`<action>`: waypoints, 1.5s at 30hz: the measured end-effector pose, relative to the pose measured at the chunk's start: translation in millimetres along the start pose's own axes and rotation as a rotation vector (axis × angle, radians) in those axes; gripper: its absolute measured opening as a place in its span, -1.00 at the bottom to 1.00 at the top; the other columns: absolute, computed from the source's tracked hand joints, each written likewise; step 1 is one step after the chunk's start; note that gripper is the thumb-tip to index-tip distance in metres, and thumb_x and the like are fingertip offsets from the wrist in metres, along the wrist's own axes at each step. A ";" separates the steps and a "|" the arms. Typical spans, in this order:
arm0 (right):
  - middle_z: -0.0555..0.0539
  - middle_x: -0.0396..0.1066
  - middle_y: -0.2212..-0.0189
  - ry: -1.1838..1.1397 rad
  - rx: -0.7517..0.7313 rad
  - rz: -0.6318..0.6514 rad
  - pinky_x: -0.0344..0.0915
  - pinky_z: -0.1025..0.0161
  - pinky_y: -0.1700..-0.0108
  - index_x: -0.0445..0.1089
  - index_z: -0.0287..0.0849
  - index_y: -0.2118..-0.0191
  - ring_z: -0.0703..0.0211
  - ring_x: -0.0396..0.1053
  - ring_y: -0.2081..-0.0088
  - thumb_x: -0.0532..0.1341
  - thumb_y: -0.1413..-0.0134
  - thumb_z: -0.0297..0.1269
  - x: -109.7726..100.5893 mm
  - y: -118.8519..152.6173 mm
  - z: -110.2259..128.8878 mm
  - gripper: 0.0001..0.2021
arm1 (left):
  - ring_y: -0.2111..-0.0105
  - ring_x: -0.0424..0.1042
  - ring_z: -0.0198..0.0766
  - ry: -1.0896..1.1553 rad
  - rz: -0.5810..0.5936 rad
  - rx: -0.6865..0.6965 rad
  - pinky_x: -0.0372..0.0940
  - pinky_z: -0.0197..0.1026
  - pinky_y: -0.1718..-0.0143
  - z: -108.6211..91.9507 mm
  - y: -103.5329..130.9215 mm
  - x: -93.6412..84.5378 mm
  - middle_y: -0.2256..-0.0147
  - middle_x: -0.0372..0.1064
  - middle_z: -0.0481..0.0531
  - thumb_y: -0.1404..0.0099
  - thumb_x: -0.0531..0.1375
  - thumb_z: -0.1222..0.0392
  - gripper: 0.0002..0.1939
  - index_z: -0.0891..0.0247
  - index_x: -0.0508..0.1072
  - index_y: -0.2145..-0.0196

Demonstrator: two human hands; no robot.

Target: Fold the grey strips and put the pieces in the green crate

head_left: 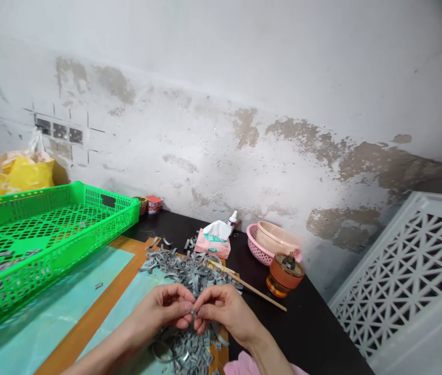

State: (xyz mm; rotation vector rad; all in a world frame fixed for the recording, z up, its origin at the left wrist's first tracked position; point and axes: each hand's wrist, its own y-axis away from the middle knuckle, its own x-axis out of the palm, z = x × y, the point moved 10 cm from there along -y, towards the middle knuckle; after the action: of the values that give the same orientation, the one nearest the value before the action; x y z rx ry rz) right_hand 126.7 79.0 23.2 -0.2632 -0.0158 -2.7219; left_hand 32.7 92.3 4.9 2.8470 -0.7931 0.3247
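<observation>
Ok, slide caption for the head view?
Left hand and right hand pinch a small piece over grey strips, near a green crate.

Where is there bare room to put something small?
Black tabletop between right forearm, wooden stick and amber jar; turquoise sheet between green crate and brown strip, except one small piece. Crowded: grey strips around both hands.

Crate (88,244) left on the table (295,336) — strips (182,268) right of it, tissue box (211,246) behind, jar (285,279) farther right.

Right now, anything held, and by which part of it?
A small grey piece, pinched where the left hand and right hand meet; too small to tell which part they grip.
</observation>
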 end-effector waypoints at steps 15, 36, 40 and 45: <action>-0.02 0.46 0.65 0.086 0.033 -0.226 0.33 0.33 0.47 0.40 -0.29 0.49 0.27 0.41 0.60 0.52 0.43 -0.13 -12.4 -3.1 -2.3 -0.58 | 0.57 0.43 -0.29 0.029 -0.103 0.085 0.28 -0.27 0.46 -13.0 0.7 -6.9 0.58 0.52 0.02 0.17 0.50 0.02 -0.64 0.33 0.59 0.49; 0.05 0.40 0.67 0.046 -0.028 -0.306 0.31 0.33 0.50 0.40 -0.25 0.51 0.28 0.36 0.62 0.52 0.43 -0.20 -20.1 -5.8 1.1 -0.64 | 0.38 0.43 -0.16 -0.264 -0.160 0.332 0.26 -0.21 0.32 -31.4 3.5 -12.8 0.43 0.49 0.06 -0.03 0.40 0.12 -0.82 0.25 0.65 0.40; 0.05 0.41 0.64 -0.046 -0.028 -0.270 0.30 0.34 0.50 0.38 -0.26 0.48 0.30 0.35 0.63 0.52 0.46 -0.23 -14.4 -4.1 3.4 -0.62 | 0.38 0.42 -0.14 -0.308 -0.156 0.374 0.25 -0.21 0.33 -37.5 6.5 -9.1 0.43 0.47 0.06 -0.08 0.37 0.17 -0.89 0.23 0.65 0.42; 0.09 0.39 0.59 -0.127 -0.046 -0.235 0.24 0.38 0.50 0.32 -0.22 0.45 0.34 0.33 0.61 0.49 0.42 -0.32 -7.7 -3.1 5.2 -0.64 | 0.37 0.41 -0.12 -0.411 -0.137 0.446 0.24 -0.20 0.30 -48.3 14.2 0.6 0.42 0.48 0.08 -0.15 0.32 0.16 -0.89 0.22 0.64 0.43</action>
State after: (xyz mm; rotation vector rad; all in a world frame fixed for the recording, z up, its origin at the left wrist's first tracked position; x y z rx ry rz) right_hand 133.3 85.1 27.0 -0.4749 -0.0214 -2.9361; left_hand 17.8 90.6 52.9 3.4322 -0.6465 -0.1306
